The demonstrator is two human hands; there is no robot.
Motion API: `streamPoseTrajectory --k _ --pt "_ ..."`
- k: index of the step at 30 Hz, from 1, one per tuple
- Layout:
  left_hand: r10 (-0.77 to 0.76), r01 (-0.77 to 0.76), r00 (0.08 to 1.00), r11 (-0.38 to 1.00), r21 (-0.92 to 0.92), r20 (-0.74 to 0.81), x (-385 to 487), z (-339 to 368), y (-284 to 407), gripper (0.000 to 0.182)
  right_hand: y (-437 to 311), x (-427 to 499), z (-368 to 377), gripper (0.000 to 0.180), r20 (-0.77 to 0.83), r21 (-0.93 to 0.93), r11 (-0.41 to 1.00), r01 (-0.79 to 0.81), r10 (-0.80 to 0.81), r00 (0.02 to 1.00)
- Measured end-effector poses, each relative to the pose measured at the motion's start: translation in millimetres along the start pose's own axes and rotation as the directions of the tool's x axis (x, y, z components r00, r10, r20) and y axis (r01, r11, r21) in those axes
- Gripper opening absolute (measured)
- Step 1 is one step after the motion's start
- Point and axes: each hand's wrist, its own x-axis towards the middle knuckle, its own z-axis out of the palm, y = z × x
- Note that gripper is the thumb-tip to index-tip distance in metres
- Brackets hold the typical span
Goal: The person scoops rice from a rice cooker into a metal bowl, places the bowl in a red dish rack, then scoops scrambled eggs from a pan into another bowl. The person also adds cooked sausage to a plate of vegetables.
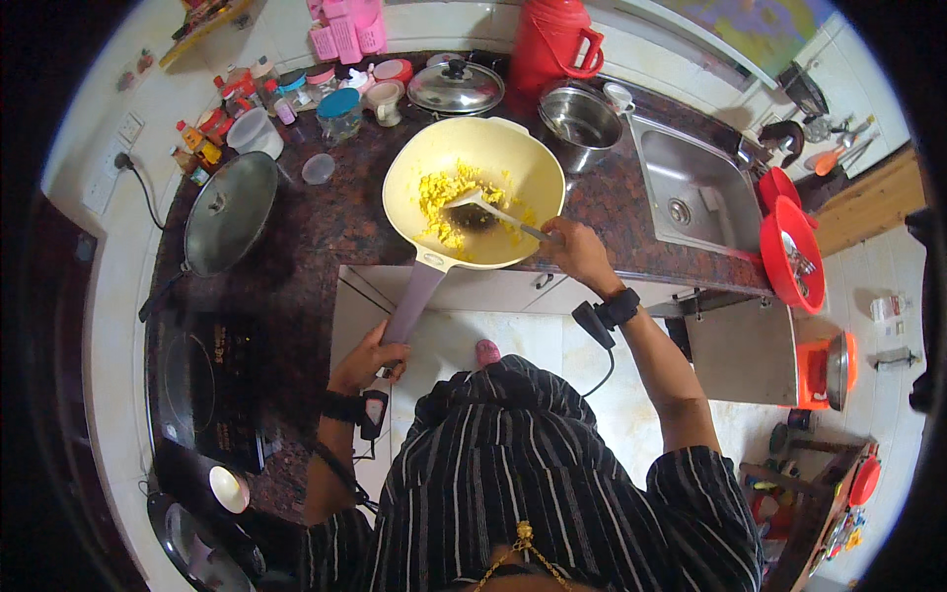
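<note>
My left hand point(370, 358) is closed round the purple-grey handle of a cream-coloured wok point(414, 152), which is held tilted above the counter's front edge. Yellow scrambled egg bits point(442, 189) lie spread over its inside, with a darker patch at the middle. A light spatula point(510, 218) is in my right hand point(575, 250), its blade resting among the egg. That hand is at the wok's right rim. Both wrists wear black bands with small devices attached.
A lidded pan point(456, 87), a steel pot point(581, 129) and a sink point(695, 185) are along the back and right. A glass lid point(231, 214) and an induction cooktop point(200, 392) lie left. A red basket point(792, 255) holds cutlery. Jars and bottles line the back left.
</note>
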Motion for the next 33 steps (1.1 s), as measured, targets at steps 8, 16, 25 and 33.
streamPoseTrajectory --k 8,16,25,33 --pt "-0.036 0.037 0.999 0.998 -0.046 0.027 30 -21 -1 0.031 18 -32 -4 0.028 -0.154 -0.005 0.999 -0.036 0.035 0.987" --pt "0.029 -0.022 0.979 0.999 0.036 -0.203 14 -34 -12 0.029 15 -80 5 0.054 0.095 0.336 0.911 -0.240 0.220 0.971" --pt "-0.188 0.192 0.981 0.978 0.085 -0.053 2 20 -61 0.035 113 -233 -71 0.050 -0.117 0.422 0.833 -0.357 0.441 0.890" --pt "-0.254 0.147 0.891 0.946 0.289 0.376 223 265 -30 0.033 228 -363 -149 0.037 -0.326 0.520 0.770 -0.369 0.578 0.748"
